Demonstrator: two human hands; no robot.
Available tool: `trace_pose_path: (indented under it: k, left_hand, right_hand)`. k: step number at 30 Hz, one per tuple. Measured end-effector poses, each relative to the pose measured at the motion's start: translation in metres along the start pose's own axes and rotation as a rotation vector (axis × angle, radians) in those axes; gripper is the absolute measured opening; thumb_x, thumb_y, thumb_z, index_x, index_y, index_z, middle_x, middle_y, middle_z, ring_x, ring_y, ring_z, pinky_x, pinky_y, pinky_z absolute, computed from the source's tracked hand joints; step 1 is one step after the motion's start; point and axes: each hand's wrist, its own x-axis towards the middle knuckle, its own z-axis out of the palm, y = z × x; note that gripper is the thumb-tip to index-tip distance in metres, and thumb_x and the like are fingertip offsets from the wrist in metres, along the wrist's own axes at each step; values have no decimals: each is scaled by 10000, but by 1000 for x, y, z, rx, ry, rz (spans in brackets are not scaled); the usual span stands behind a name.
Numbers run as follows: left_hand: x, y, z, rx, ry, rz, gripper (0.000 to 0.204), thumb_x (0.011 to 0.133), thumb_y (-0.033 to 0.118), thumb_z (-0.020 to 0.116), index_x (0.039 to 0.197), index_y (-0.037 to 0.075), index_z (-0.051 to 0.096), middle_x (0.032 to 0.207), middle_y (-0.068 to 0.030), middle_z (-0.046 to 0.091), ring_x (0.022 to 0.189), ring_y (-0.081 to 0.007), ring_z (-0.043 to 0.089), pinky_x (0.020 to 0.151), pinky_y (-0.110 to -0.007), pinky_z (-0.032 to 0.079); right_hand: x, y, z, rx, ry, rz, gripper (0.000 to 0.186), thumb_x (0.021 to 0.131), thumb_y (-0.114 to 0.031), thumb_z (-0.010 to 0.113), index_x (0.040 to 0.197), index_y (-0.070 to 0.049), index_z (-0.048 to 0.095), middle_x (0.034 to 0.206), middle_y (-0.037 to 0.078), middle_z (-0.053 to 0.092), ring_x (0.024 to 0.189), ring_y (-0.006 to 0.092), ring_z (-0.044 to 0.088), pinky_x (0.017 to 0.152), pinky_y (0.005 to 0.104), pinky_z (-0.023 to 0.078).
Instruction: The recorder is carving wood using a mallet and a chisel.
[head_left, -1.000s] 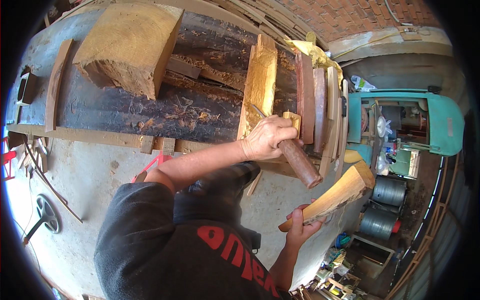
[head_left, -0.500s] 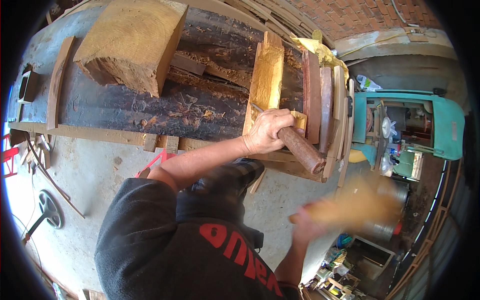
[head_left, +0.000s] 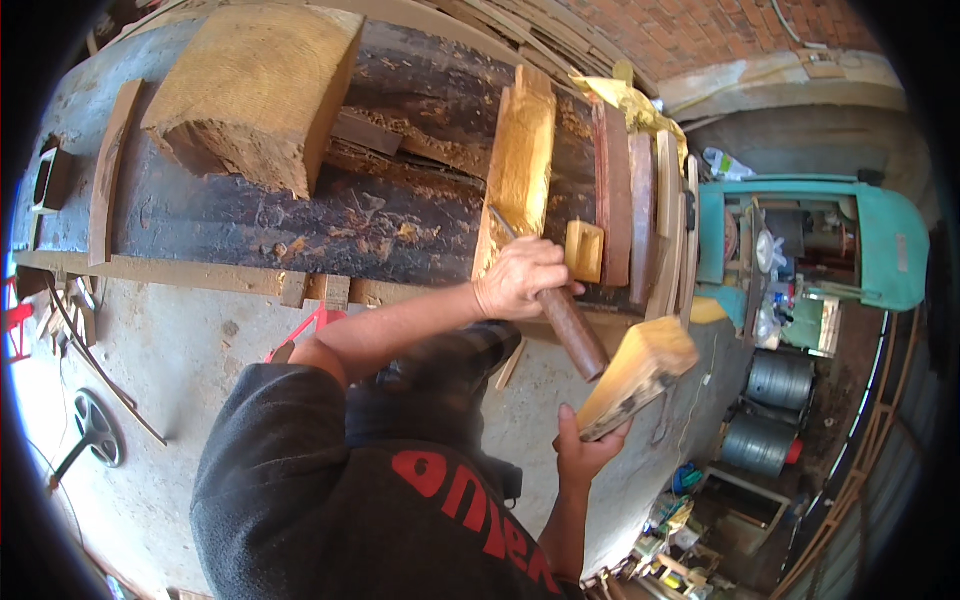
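The left hand [head_left: 522, 280] is wrapped around the brown-handled chisel [head_left: 570, 330], its blade [head_left: 502, 222] over the hollowed timber [head_left: 527, 150], which lies across the dark table [head_left: 420, 215]. The right hand [head_left: 587, 455] grips the wooden mallet [head_left: 640, 375] near the chisel's butt. Risk: an off-centre blow could glance onto the knuckles; a slack hold could let the blade skid.

We're def in a woodworking wkshp: brown round-handled metal chisel [head_left: 574, 335], squared tan wood block [head_left: 250, 85] on long dark wooden bench [head_left: 400, 225], rounded teal machine [head_left: 892, 245] nearby.
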Motion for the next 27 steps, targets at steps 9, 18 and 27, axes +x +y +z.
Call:
trace_pose_path:
  k: [9, 18, 27]
  left_hand:
    - [25, -9, 11, -164, -330, -120, 240, 663, 35, 681, 860, 61, 546, 795, -105, 595, 783, -355, 627, 649, -443, 490]
    - [36, 8, -5, -118, -95, -156, 265, 736, 106, 755, 835, 55, 514, 735, -113, 522, 675, -352, 569, 577, -437, 431]
    - [30, -6, -6, -102, -16, -175, 282, 773, 139, 770, 827, 57, 506, 715, -105, 515, 651, -339, 566, 567, -420, 429]
  right_hand:
    - [-11, -2, -6, 193, 128, 244, 560, 821, -97, 716, 1267, 11, 395, 819, 85, 566, 562, 144, 557, 541, 270, 484]
    - [0, -24, -14, 242, 83, 243, 589, 797, -59, 715, 1271, 23, 376, 807, 77, 566, 646, 136, 565, 605, 278, 505]
    - [29, -53, -32, 145, 48, -87, 506, 817, -166, 690, 1230, -14, 440, 763, 71, 557, 579, 144, 550, 554, 260, 484]
